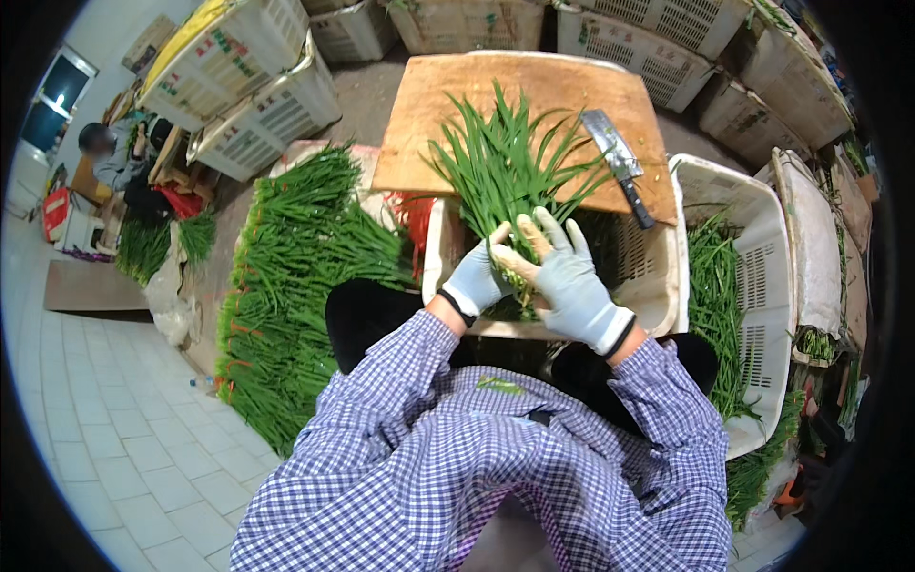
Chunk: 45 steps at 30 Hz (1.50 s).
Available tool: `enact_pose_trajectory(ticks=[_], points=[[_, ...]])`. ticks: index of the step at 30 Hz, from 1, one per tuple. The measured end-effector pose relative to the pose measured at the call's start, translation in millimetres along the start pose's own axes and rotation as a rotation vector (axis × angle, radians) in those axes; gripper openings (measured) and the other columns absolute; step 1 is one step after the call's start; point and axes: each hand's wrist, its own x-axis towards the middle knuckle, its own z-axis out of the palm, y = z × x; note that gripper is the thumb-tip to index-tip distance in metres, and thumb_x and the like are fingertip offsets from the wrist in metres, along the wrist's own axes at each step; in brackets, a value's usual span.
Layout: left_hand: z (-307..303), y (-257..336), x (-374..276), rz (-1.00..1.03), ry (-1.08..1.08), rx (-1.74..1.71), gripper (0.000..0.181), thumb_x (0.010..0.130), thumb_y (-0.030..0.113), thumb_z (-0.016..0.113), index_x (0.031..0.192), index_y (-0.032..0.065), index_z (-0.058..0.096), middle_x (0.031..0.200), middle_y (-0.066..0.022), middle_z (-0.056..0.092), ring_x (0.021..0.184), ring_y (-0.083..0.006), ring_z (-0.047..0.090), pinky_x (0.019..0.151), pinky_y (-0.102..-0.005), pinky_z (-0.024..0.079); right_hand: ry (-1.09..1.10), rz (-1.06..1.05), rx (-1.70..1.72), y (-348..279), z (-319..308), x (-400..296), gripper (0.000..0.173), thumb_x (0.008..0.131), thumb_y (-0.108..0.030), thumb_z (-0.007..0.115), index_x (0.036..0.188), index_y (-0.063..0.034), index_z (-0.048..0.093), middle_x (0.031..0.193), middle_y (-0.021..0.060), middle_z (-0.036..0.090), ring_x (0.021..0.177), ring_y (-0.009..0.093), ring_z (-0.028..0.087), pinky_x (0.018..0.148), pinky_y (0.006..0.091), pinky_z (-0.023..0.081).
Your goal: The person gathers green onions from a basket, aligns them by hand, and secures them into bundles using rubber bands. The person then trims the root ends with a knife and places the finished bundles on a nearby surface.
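Note:
A loose bunch of garlic chives [500, 157] fans its green leaves over a wooden cutting board [422, 93]. Around its lower stalks, my left hand [477, 275] is closed, in a pale glove with a dark cuff edge. My right hand [572, 279], gloved likewise, lies against the right side of the stalks with its fingers spread. Below both hands is a white plastic crate [661, 286], and the board rests across its far part. A cleaver [611, 143] with a black handle lies on the board, right of the leaves. The stalk ends are partly hidden by my fingers.
Tied chive bundles [300, 286] are piled at left. Right of me, another white crate [765, 272] holds loose green leaves. Stacked crates [271, 107] stand along the back. A person [121, 157] sits at far left near more chives [143, 243]. Scraps [500, 386] lie on my lap.

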Motion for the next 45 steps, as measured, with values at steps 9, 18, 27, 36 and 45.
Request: enact_pose_trajectory(ticks=[9,18,27,36,45], points=[[20,-16,-15,0.124,0.385,0.212,0.041,0.103,0.030,0.050,0.136,0.0052,0.051,0.133,-0.0173,0.059,0.124,-0.0453,0.054,0.093,-0.0532,0.053,0.135,1.069,1.282,45,30,-60,0.058,0.099,-0.040,0.058,0.141,-0.0016,0.047,0.133,0.0108,0.056,0.117,0.020,0.058,0.095,0.0335,0.046],[26,-46,-7,0.101,0.719,1.020,0.028,0.087,0.015,0.073,0.109,-0.0031,0.067,0.090,-0.0084,0.070,0.074,-0.0169,0.067,0.066,-0.0304,0.055,0.077,0.868,1.756,39,75,10,0.048,0.095,-0.038,0.067,0.131,-0.0079,0.058,0.120,0.0032,0.064,0.107,0.016,0.060,0.091,0.0332,0.049],[35,-33,-19,-0.277,0.583,0.770,0.057,0.096,0.039,0.063,0.137,0.0023,0.051,0.126,-0.0090,0.062,0.109,-0.0181,0.061,0.097,-0.0334,0.049,0.189,0.912,2.025,52,95,-6,0.035,0.092,-0.022,0.069,0.122,-0.0045,0.064,0.112,0.0064,0.070,0.099,0.021,0.067,0.089,0.0345,0.053],[17,-8,18,-0.011,0.361,0.988,0.069,0.086,0.037,0.075,0.141,0.0048,0.048,0.132,-0.0051,0.058,0.118,-0.0165,0.056,0.102,-0.0325,0.043,0.335,0.719,1.511,54,87,-2,0.038,0.090,-0.015,0.072,0.123,-0.0003,0.061,0.112,0.0037,0.067,0.098,0.013,0.061,0.090,0.0287,0.049],[176,44,94,0.384,-0.014,1.745,0.051,0.078,0.012,0.081,0.125,0.0022,0.061,0.112,-0.0067,0.068,0.103,-0.0157,0.061,0.091,-0.0321,0.050,0.278,0.261,1.115,87,-100,79,0.049,0.083,-0.027,0.081,0.120,0.0004,0.064,0.110,0.0078,0.070,0.097,0.015,0.064,0.085,0.0298,0.052]])
